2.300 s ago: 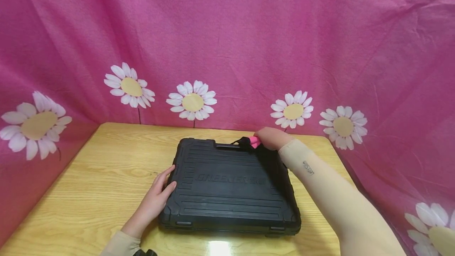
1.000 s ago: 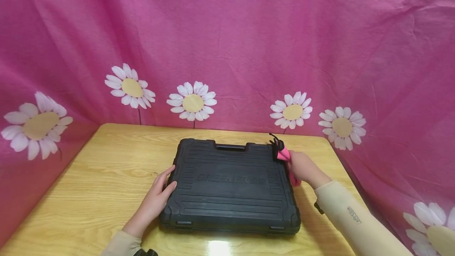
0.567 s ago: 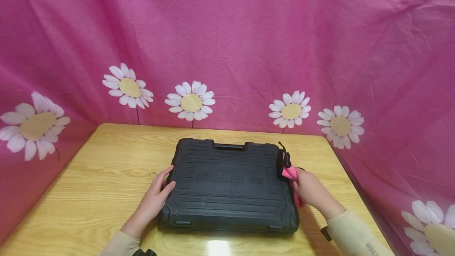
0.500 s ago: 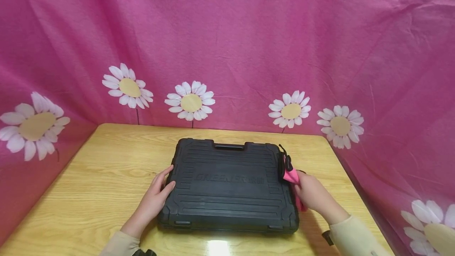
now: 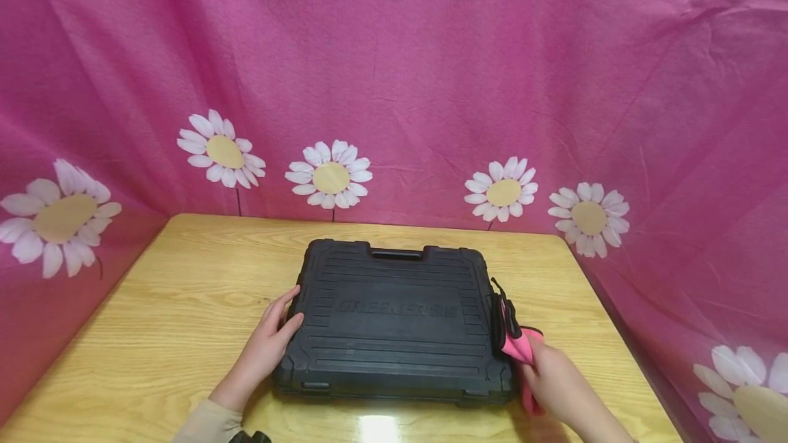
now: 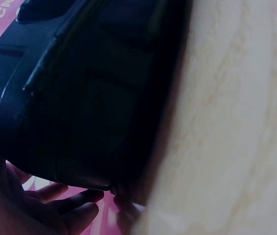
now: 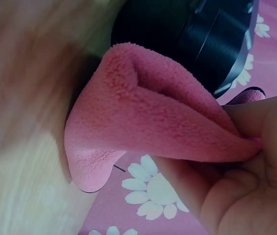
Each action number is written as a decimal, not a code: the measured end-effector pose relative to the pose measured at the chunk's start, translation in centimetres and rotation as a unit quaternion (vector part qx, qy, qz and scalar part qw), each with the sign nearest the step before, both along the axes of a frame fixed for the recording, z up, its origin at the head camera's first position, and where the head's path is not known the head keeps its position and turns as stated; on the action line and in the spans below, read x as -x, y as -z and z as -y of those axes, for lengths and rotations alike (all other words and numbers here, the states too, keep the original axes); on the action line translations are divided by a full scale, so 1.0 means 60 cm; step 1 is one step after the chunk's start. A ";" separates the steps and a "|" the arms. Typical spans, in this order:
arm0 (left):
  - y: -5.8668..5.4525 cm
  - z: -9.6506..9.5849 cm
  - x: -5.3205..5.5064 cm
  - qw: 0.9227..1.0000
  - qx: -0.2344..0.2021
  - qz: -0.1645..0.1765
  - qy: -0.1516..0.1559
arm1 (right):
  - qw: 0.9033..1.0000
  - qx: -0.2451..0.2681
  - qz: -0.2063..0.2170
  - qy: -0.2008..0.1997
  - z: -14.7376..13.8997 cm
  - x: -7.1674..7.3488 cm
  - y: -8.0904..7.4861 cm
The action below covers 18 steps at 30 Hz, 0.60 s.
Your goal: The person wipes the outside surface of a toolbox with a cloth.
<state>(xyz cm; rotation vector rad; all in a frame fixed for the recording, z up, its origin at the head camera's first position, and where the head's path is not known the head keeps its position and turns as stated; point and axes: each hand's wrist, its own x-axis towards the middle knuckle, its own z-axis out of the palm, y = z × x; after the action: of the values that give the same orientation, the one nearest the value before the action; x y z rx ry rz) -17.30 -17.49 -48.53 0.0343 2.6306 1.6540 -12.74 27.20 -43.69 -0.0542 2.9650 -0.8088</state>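
A black plastic tool case [image 5: 394, 323] lies flat on the wooden table, its handle on the far side and raised lettering on its lid. At its left side is my left hand [image 5: 267, 342], thumb on the upper edge; in the left wrist view its fingers [image 6: 82, 215] bend along the case's side. My right hand [image 5: 557, 378] pinches a fuzzy pink cloth [image 5: 517, 347] with black edging and a dark cord-like end, at the case's right side near the front corner. In the right wrist view the folded cloth [image 7: 128, 107] hangs from thumb and fingers, overlapping the case.
The wooden table [image 5: 178, 279] extends beyond the case on all sides. A pink curtain [image 5: 394, 87] printed with daisies stands behind and at both sides. Two latches, including the left latch [image 5: 316, 385], sit on the case's front.
My right hand has carried the pink cloth from the case's handle to the right edge, then along it toward the front corner. The left hand and case have stayed in place.
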 end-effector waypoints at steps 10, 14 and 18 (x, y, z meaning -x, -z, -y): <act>0.004 0.000 -0.001 1.000 -0.006 -0.006 0.004 | 0.999 -0.010 0.026 0.016 0.001 -0.043 0.006; 0.005 0.000 0.001 1.000 -0.007 -0.003 -0.001 | 0.999 -0.025 0.011 0.019 0.001 -0.050 0.009; 0.005 0.000 0.001 1.000 -0.008 -0.002 -0.002 | 0.999 -0.040 0.001 0.018 -0.001 -0.057 0.013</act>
<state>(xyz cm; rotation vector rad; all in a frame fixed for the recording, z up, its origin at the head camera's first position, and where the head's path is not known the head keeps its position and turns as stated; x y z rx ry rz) -17.36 -17.47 -48.85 0.0334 2.6230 1.6781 -9.33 27.26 -44.45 0.0047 3.0010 -0.6930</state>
